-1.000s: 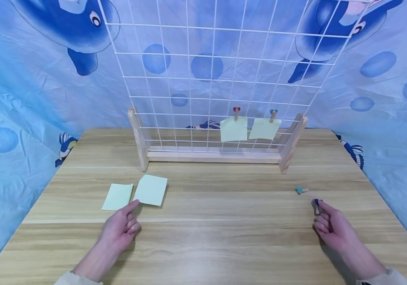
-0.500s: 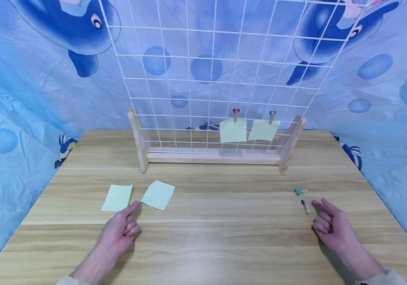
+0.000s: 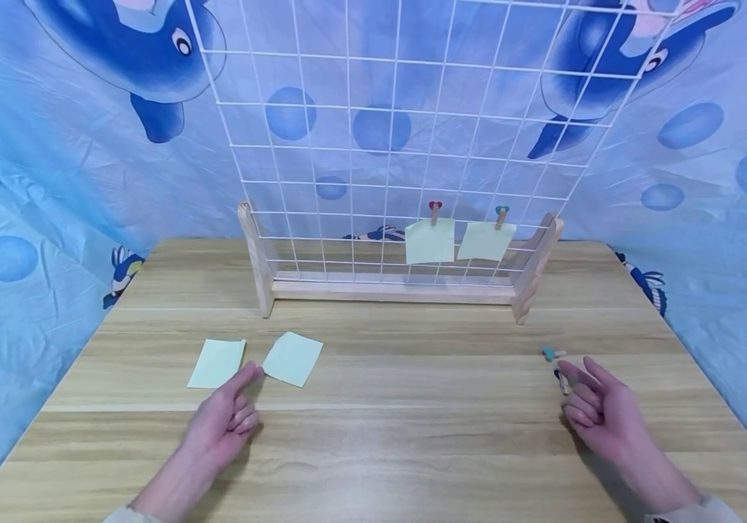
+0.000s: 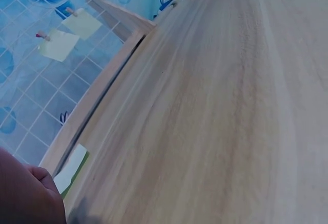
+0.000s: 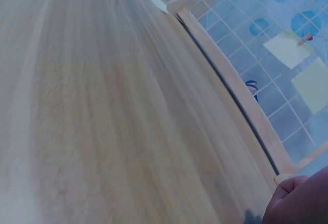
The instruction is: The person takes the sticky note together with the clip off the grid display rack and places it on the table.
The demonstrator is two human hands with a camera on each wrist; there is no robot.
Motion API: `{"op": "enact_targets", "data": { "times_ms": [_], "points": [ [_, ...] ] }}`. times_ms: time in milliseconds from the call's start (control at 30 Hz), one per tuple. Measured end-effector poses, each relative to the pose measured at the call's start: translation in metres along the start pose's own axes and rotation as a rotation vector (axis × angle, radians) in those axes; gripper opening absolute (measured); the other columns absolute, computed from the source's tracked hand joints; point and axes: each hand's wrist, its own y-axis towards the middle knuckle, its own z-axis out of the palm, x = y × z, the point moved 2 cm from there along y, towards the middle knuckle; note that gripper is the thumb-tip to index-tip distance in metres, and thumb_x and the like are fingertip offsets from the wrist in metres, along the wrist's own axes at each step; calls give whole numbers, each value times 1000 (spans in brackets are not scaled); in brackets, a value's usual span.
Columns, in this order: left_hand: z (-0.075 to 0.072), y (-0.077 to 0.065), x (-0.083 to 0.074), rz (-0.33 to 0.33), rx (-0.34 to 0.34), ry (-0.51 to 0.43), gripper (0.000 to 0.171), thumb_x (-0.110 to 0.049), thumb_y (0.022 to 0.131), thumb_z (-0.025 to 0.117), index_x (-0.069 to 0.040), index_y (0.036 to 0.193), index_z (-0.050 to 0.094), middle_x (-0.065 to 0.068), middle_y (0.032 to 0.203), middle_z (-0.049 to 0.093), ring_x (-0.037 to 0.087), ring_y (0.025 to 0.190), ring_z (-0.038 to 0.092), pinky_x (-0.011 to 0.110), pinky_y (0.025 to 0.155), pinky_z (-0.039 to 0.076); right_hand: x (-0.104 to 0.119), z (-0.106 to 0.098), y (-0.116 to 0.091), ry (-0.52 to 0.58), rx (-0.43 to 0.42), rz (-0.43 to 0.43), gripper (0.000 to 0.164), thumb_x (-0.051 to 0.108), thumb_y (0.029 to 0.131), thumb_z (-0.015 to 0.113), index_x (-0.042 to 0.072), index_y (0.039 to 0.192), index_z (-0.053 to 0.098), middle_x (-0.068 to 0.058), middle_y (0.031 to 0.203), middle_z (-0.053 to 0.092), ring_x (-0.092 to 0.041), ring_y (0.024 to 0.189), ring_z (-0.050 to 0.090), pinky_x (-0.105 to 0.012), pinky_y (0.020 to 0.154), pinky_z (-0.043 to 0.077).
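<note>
1. Pinching the left corner of a loose sheet (image 3: 292, 359), the left hand (image 3: 224, 418) is placed over the left half of the table (image 3: 373, 450); its thumb and index finger are held together at the paper, and the other fingers are folded in.
2. The loose sheet is laid at a slant just right of a paper pad (image 3: 216, 364).
3. The right hand (image 3: 605, 418) is set at the right, with thumb and index finger extended and parted, the other fingers curled.
4. A dark blue clothespin (image 3: 565, 385) is seen on the table beside those fingertips, partly covered; whether it is touched cannot be told.
5. A teal clothespin (image 3: 549, 354) is laid just beyond it.
6. Behind, a white wire grid (image 3: 396, 61) is held upright in a wooden stand (image 3: 393, 292).
7. To its lower right part 2 sheets are clipped side by side: the left sheet (image 3: 430, 243) by a red clip (image 3: 435, 211), the right sheet (image 3: 486, 242) by a green clip (image 3: 501, 216).
</note>
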Motion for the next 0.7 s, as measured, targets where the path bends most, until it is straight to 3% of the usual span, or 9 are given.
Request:
{"op": "enact_targets", "data": {
  "times_ms": [233, 367, 533, 700],
  "points": [
    [12, 5, 2, -10, 21, 35, 35, -30, 101, 51, -11, 127, 36, -11, 49, 19, 1, 42, 22, 14, 42, 19, -10, 15, 14, 3, 111, 19, 44, 35, 105, 34, 0, 113, 61, 9, 64, 11, -6, 56, 11, -21, 55, 4],
    [22, 12, 4, -7, 30, 29, 37, -32, 101, 50, -7, 125, 38, -11, 49, 18, 1, 41, 22, 14, 42, 18, -14, 25, 23, -6, 101, 22, 43, 35, 104, 39, 0, 114, 62, 9, 64, 12, -7, 55, 14, -21, 55, 6],
    [45, 25, 5, 1, 66, -2, 34, -31, 102, 48, -5, 123, 40, -10, 47, 18, 1, 40, 20, 14, 41, 15, -18, 40, 35, -21, 101, 27, 41, 35, 104, 42, 2, 116, 62, 8, 63, 15, -8, 52, 22, -21, 54, 9],
    [74, 40, 7, 15, 118, -16, 34, -30, 102, 48, -4, 122, 40, -12, 45, 21, 1, 37, 20, 14, 41, 14, -22, 54, 47, -17, 126, 22, 41, 35, 104, 41, 2, 115, 62, 8, 63, 13, -7, 51, 19, -20, 53, 8]
  ]
}}
